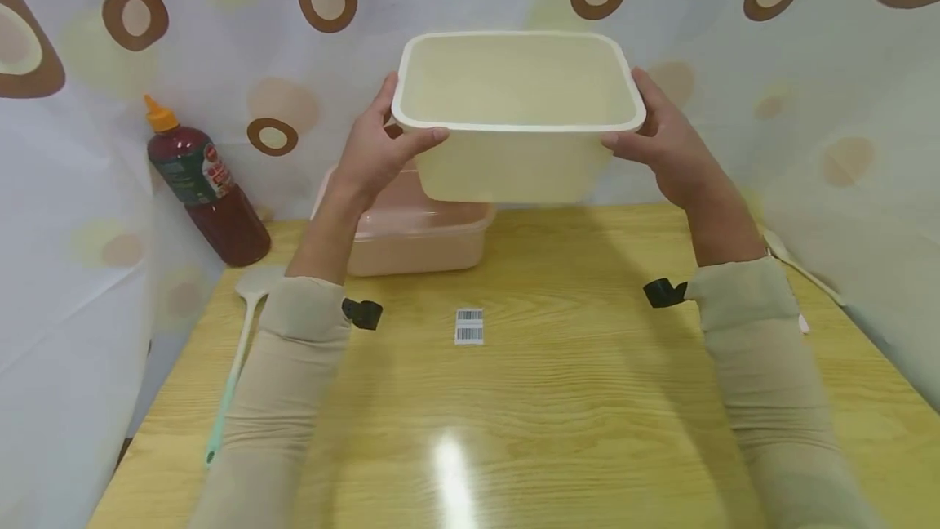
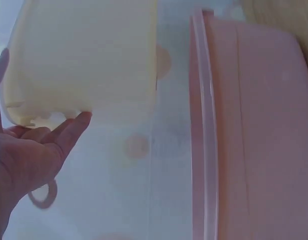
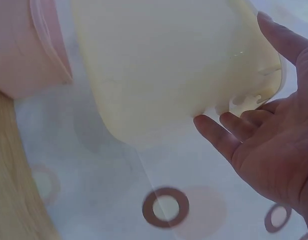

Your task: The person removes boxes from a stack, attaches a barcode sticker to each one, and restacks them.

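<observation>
Both hands hold up a cream plastic storage bin (image 1: 514, 166) above the back of the table, its open top showing and nothing seen inside. The left hand (image 1: 374, 145) grips one short end, thumb on the front just under the rim. At the other end the right hand (image 1: 671, 137) does the same. From the wrist views, the fingers of the left hand (image 2: 31, 160) and right hand (image 3: 266, 140) support the bin's end walls. A pink plastic bin (image 1: 419, 251) stands on the table below and left, partly hidden by the left hand and the cream bin.
On the wooden table (image 1: 543, 398) lies a barcode label (image 1: 469, 326). A red sauce bottle (image 1: 209, 194) leans at back left, near a long-handled spoon with a green end (image 1: 238, 357). Another pale utensil (image 1: 804, 268) lies at right, partly behind the arm. A patterned sheet (image 1: 470, 6) hangs behind.
</observation>
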A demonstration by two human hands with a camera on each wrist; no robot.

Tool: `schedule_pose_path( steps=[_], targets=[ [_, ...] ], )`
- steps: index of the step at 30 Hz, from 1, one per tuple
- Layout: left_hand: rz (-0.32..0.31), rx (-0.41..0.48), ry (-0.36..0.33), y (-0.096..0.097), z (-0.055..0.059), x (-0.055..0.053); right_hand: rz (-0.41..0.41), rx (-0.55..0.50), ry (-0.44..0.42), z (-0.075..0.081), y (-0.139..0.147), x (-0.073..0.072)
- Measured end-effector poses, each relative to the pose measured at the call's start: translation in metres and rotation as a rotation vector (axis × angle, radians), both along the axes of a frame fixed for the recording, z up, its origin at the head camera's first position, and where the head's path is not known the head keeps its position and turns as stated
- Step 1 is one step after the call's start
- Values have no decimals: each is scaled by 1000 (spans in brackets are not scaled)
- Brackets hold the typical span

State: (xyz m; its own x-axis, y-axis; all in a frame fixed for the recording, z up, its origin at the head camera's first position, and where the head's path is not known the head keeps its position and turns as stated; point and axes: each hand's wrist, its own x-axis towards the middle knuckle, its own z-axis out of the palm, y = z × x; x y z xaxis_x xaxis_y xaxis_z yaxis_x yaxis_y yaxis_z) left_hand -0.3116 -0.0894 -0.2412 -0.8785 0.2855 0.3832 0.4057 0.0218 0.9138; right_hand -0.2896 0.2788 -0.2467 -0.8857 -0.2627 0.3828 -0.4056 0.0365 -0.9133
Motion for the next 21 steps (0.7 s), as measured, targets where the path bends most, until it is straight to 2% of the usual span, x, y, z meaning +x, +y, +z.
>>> schedule_pose_path(
  steps=[4, 10, 15, 21],
  targets=[
    [-22, 16, -3, 26, -5, 1, -46, 40, -44, -2, 23, 10],
    [-41, 20, -57, 65, -18, -2, -2, 35, -72, -2, 57, 22],
    [-16, -31, -93, 82, -34, 0, 26, 84, -98, -10, 73, 19],
    [40, -128, -109, 96, -60, 6, 52, 90, -168, -35, 88, 12]
  ],
)
